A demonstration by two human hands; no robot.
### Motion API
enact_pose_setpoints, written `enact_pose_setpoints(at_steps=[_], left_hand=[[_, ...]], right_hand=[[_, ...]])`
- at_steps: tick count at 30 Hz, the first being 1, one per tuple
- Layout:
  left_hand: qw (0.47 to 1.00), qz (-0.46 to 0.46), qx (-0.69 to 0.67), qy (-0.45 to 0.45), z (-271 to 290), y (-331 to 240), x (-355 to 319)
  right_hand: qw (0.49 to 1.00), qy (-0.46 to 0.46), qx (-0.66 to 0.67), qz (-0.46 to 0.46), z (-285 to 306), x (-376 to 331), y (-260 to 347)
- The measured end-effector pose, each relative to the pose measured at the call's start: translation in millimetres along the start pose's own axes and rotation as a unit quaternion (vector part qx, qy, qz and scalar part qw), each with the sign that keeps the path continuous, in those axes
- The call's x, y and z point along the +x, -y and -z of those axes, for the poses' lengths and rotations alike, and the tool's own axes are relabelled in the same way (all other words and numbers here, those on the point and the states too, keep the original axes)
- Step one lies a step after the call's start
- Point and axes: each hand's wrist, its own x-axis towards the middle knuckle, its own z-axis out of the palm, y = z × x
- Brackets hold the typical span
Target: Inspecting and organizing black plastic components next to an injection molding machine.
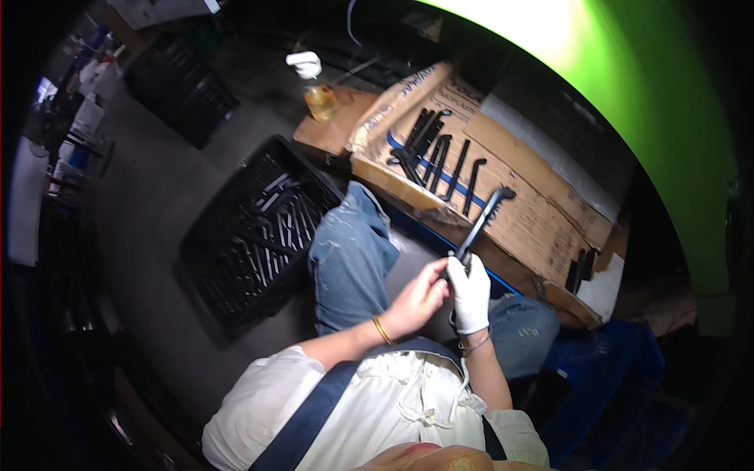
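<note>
My right hand, in a white glove, is closed around the lower end of a long dark metal bar with a bent, hooked tip. The bar slants up and away to the right, its hooked tip over the cardboard. My bare left hand, with a gold bangle at the wrist, is pressed against the bar's near end beside the glove, fingers curled in; its fingertips are partly hidden. On the cardboard ahead lie several similar black bent bars across a blue strip.
At left on the floor stands a black plastic crate holding many metal bars. A spray bottle with yellowish liquid stands beyond it. Another dark crate sits farther back. A bright green machine panel curves along the right.
</note>
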Motion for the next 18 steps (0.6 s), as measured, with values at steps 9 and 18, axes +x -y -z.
enact_pose_setpoints(at_steps=[9,18], left_hand=[[0.99,0.084,-0.106,0.052,12.4,13.3,-3.0],[0.991,-0.08,0.1,0.026,6.3,10.1,-1.2]], right_hand=[[0.982,0.092,0.139,-0.09,10.0,20.6,-34.9],[0.991,-0.019,0.134,-0.023,4.6,19.6,8.3]])
